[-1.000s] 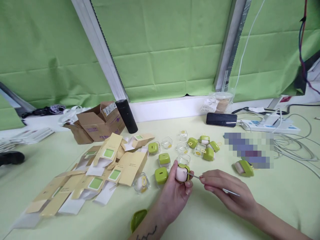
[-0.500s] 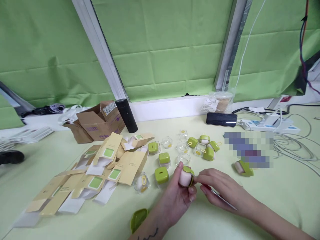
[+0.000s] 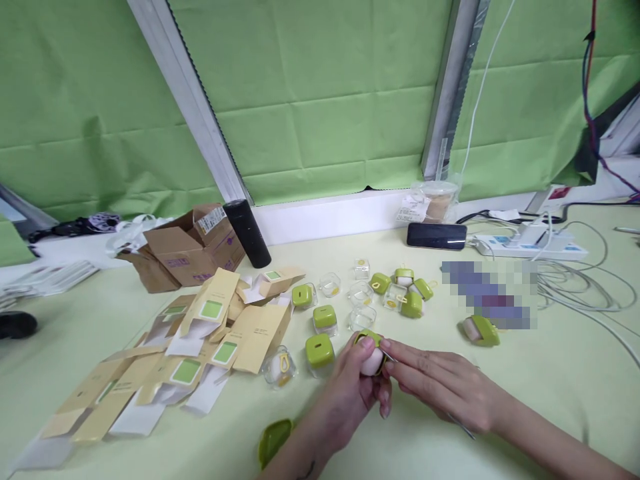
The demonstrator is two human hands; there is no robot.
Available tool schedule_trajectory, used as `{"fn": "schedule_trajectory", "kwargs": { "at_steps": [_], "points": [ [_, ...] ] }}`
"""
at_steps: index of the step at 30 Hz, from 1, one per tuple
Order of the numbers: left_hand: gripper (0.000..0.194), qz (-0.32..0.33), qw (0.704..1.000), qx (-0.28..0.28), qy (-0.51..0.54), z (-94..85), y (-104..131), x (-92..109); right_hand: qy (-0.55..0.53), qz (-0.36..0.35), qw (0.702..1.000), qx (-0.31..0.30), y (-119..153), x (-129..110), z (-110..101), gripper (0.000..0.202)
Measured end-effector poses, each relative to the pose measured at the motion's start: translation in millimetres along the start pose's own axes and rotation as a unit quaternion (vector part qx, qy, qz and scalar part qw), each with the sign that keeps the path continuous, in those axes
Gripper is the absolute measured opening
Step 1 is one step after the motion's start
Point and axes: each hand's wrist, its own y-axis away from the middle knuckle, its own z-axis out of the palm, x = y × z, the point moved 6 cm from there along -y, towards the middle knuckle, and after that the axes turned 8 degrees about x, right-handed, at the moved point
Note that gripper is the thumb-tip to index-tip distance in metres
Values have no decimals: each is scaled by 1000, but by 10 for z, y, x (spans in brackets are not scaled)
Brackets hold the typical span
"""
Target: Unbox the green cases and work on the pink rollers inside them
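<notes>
My left hand [image 3: 345, 393] is wrapped round a small rounded green-and-white case [image 3: 371, 363], its thumb pressed on the top. Against the right side of that case lie the fingertips of my right hand [image 3: 445, 387]. This hand grips a thin metal tool [image 3: 463, 427]; one end sticks out below the palm and a thin tip shows at the case. The tool's middle is hidden by the fingers. A loose green shell piece [image 3: 275, 441] lies left of my left forearm. Close by stand a green-lidded case [image 3: 319, 351] and a clear case with a yellow loop [image 3: 280, 369].
Flattened yellow cartons [image 3: 220, 347] are heaped on the left. Behind them are a brown cardboard box [image 3: 187, 257] and a black cylinder [image 3: 249, 233]. More green cases [image 3: 413, 305] and clear shells [image 3: 363, 316] stand mid-table. A phone [image 3: 437, 236], power strip [image 3: 530, 247] and cables lie right.
My right hand has closed in on the case, its fingers now flatter along its side and the tool mostly covered. My left thumb has moved onto the case's top. The view has shifted slightly.
</notes>
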Motion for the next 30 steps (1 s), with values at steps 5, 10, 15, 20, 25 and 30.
{"fn": "schedule_trajectory", "kwargs": {
  "at_steps": [5,10,15,20,25,30],
  "points": [
    [39,12,1000,-18,15,77,34,27,-8,0,1000,10,24,-11,4,34],
    [36,-16,999,25,16,40,7,2,-21,42,999,15,-49,72,-17,30],
    [36,-16,999,51,12,52,17,-10,10,3,1000,0,-63,-32,-78,37],
    [30,34,997,68,21,113,52,33,2,13,1000,22,14,-57,-68,37],
    [29,79,993,84,41,283,119,86,-41,90,991,88,-29,7,-227,37],
    [36,81,984,121,99,338,236,-117,-56,116,989,67,73,-138,-340,31]
  ]
}}
